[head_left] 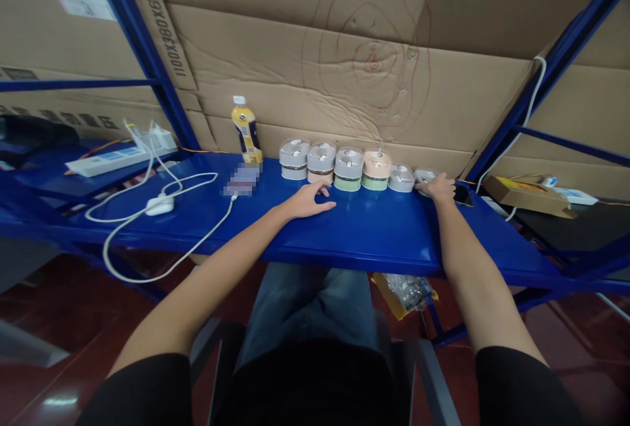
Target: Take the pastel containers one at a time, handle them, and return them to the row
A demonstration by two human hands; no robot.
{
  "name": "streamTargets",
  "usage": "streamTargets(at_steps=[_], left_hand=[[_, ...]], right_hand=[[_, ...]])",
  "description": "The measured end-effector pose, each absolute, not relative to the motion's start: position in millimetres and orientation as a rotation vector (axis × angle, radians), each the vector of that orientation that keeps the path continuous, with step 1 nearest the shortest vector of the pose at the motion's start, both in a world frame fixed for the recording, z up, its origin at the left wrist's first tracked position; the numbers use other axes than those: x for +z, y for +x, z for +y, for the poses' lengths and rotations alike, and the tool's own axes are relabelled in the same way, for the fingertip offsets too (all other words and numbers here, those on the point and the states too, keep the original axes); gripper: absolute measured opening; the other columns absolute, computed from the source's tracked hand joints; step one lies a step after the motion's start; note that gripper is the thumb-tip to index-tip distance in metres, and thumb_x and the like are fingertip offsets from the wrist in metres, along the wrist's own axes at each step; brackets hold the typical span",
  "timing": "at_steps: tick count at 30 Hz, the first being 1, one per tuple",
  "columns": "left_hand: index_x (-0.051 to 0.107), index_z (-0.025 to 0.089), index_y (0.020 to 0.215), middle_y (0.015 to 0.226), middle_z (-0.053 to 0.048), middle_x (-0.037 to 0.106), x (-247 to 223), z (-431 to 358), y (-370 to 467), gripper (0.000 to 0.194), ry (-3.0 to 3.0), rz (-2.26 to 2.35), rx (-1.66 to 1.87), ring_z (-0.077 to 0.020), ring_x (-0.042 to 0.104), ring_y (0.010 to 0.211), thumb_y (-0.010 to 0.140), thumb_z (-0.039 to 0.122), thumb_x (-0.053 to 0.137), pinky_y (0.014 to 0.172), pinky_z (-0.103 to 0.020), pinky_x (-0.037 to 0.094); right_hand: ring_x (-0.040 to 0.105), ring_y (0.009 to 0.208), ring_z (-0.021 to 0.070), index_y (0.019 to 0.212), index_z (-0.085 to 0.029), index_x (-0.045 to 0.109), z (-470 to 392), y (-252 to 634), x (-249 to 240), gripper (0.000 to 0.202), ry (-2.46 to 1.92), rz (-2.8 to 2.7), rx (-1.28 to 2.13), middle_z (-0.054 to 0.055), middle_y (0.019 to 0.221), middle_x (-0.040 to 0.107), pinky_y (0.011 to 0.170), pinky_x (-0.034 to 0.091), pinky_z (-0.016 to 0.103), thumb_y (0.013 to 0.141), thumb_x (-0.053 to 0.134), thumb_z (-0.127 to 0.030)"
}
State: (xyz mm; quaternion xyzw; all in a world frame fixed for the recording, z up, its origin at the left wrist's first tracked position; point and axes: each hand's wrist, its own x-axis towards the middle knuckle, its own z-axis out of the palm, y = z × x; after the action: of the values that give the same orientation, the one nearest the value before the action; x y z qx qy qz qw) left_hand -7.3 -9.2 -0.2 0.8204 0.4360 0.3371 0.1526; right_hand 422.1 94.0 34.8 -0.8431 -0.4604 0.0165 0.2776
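Note:
My right hand [440, 186] is at the right end of a row of round clear-lidded cases, its fingers around a single grey case [425, 174]. Another single grey case [401, 178] stands just left of it. Further left the cases are stacked in pairs: an orange one [377, 163] on green, a grey one [349, 161] on green, a grey one [321, 157] on pink, and a grey pair [294, 152] at the end. My left hand [310, 201] rests on the blue table in front of the stacks, thumb and fingers apart, with nothing in it.
A yellow drink bottle [247, 132] stands at the back left, near a blurred-out flat object [241, 180] with a white cable. A white charger [160, 205] and power strip [123, 157] lie further left. Right of my right hand is a dark phone-like slab [464, 195]. Cardboard [256, 52] backs the table.

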Motion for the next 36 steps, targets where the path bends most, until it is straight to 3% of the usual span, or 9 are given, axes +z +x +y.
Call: streamTargets(at_steps=[3, 6, 9, 13, 18, 20, 23, 31, 36], left_hand=[[0.066, 0.022, 0.130, 0.119, -0.012, 0.079, -2, -7, -8, 0.064, 2.346, 1.253, 0.976, -0.0330, 0.077, 0.114, 0.085, 0.066, 0.075, 0.108, -0.054, 0.059], [0.066, 0.021, 0.129, 0.119, -0.012, 0.079, -2, -6, -8, 0.064, 2.345, 1.255, 0.971, -0.0331, 0.077, 0.114, 0.085, 0.067, 0.075, 0.109, -0.054, 0.059], [0.066, 0.021, 0.130, 0.121, -0.013, 0.079, 0, -8, -8, 0.065, 2.348, 1.248, 0.957, -0.0336, 0.076, 0.116, 0.086, 0.068, 0.074, 0.110, -0.055, 0.059], [0.066, 0.020, 0.130, 0.121, -0.013, 0.079, 1, -9, -7, 0.064, 2.363, 1.250, 0.946, -0.0336, 0.076, 0.116, 0.087, 0.067, 0.073, 0.111, -0.055, 0.058], [0.067, 0.020, 0.128, 0.122, -0.013, 0.079, -1, -8, -7, 0.063, 2.359, 1.254, 0.954, -0.0340, 0.076, 0.115, 0.086, 0.067, 0.073, 0.111, -0.056, 0.058], [0.067, 0.020, 0.128, 0.121, -0.014, 0.079, -1, -8, -7, 0.063, 2.360, 1.249, 0.955, -0.0342, 0.076, 0.115, 0.086, 0.066, 0.073, 0.111, -0.056, 0.059], [0.068, 0.020, 0.126, 0.120, -0.014, 0.079, 0, -7, -8, 0.062, 2.357, 1.253, 0.961, -0.0344, 0.077, 0.114, 0.086, 0.067, 0.074, 0.109, -0.056, 0.059], [0.069, 0.021, 0.126, 0.117, -0.012, 0.079, -1, -7, -7, 0.064, 2.354, 1.248, 0.981, -0.0343, 0.077, 0.112, 0.083, 0.068, 0.077, 0.109, -0.056, 0.059], [0.064, 0.019, 0.140, 0.128, -0.016, 0.076, -2, -9, -4, 0.093, 2.332, 1.213, 0.990, -0.0374, 0.074, 0.121, 0.068, 0.071, 0.091, 0.112, -0.057, 0.057]], right_hand=[[0.050, 0.150, 0.0512, 0.156, -0.008, 0.051, 86, 423, 51, 0.094, -2.177, -1.511, -0.064, 0.036, 0.163, 0.045, 0.118, 0.048, 0.061, 0.077, 0.087, -0.044], [0.041, 0.161, 0.0416, 0.165, -0.014, 0.046, 76, 407, 57, 0.088, -1.929, -2.035, -0.210, 0.024, 0.179, 0.032, 0.130, 0.040, 0.050, 0.082, 0.076, -0.022], [0.032, 0.168, 0.0356, 0.170, -0.012, 0.041, 69, 378, 54, 0.089, -1.837, -2.319, -0.203, 0.021, 0.183, 0.029, 0.137, 0.030, 0.044, 0.086, 0.070, -0.016], [0.034, 0.167, 0.0416, 0.168, -0.010, 0.042, 58, 351, 55, 0.084, -1.922, -2.386, -0.175, 0.025, 0.180, 0.034, 0.133, 0.036, 0.055, 0.090, 0.071, -0.023], [0.063, 0.142, 0.0475, 0.141, -0.015, 0.072, 37, 352, 77, 0.056, -2.028, -2.328, -0.201, 0.028, 0.151, 0.066, 0.117, 0.051, 0.059, 0.096, 0.072, -0.049], [0.066, 0.138, 0.0479, 0.132, -0.015, 0.077, 29, 353, 84, 0.060, -2.061, -2.163, -0.209, 0.028, 0.140, 0.072, 0.115, 0.052, 0.059, 0.100, 0.065, -0.064], [0.067, 0.138, 0.0489, 0.137, -0.010, 0.074, 25, 350, 85, 0.077, -2.133, -1.966, -0.149, 0.032, 0.142, 0.071, 0.112, 0.054, 0.060, 0.101, 0.058, -0.076], [0.070, 0.136, 0.0472, 0.147, -0.012, 0.063, 17, 339, 84, 0.084, -2.214, -2.193, -0.047, 0.030, 0.143, 0.072, 0.107, 0.058, 0.055, 0.085, 0.081, -0.067], [0.069, 0.135, 0.0489, 0.148, -0.016, 0.063, 3, 320, 77, 0.095, -1.604, -2.544, 0.169, 0.026, 0.149, 0.069, 0.111, 0.057, 0.057, 0.073, 0.092, -0.065]])
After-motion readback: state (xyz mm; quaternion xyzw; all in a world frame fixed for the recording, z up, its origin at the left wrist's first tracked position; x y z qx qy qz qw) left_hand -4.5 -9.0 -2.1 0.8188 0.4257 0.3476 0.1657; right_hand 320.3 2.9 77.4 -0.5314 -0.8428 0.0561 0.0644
